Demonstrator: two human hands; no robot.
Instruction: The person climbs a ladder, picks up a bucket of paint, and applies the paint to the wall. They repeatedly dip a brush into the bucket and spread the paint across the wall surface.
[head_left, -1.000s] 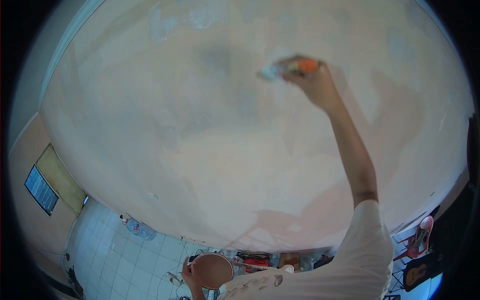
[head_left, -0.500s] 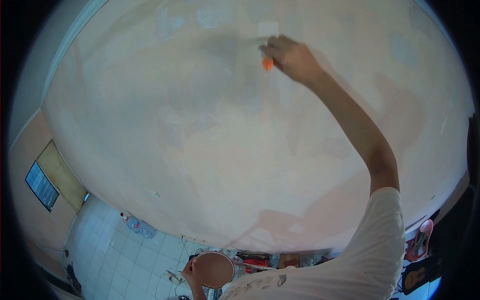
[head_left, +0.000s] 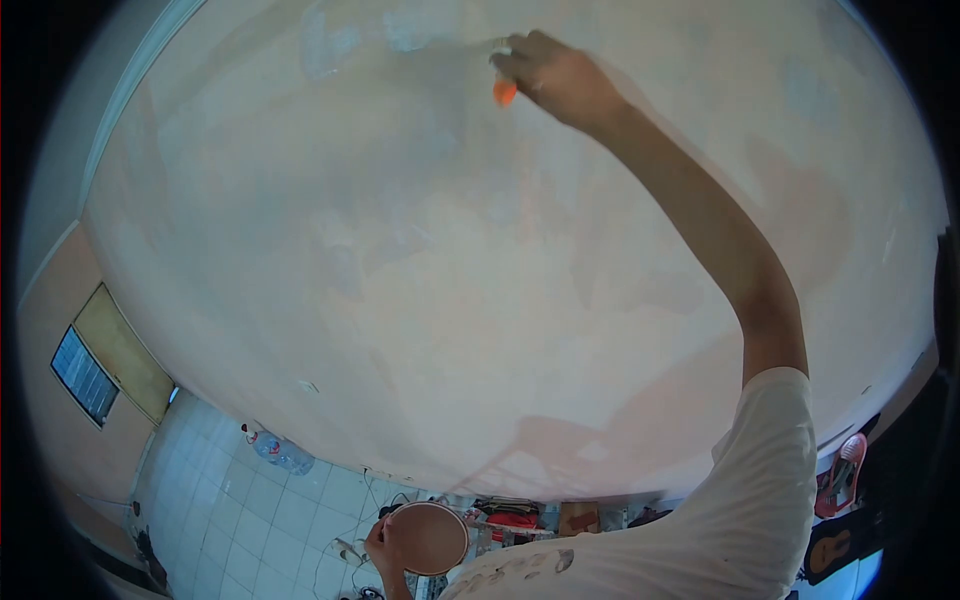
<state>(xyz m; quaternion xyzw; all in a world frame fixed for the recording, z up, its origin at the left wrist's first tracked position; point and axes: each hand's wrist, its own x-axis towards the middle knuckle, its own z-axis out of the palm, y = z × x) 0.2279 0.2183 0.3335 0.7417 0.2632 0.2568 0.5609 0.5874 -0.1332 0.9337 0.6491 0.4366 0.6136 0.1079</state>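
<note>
High on the pale, patchy wall (head_left: 430,260), my right hand (head_left: 565,85) is closed around a small tool with an orange handle (head_left: 505,92). The handle's end pokes out below my fingers; the working end lies against the wall, mostly hidden by the hand. Low in the view, my left hand (head_left: 380,545) grips the rim of a round bucket (head_left: 428,538) beside my body. The bucket's mouth faces up, showing a brownish-pink inside.
A large clear plastic bottle (head_left: 283,453) lies on the white tiled floor (head_left: 240,500) along the wall's foot. Cables and assorted items, including a red one (head_left: 512,519), sit below me. A door (head_left: 125,350) is far left, a pink chair (head_left: 848,470) right.
My right hand with the orange-handled tool has moved up and to the left across the wall. My left hand and the bucket stay in place.
</note>
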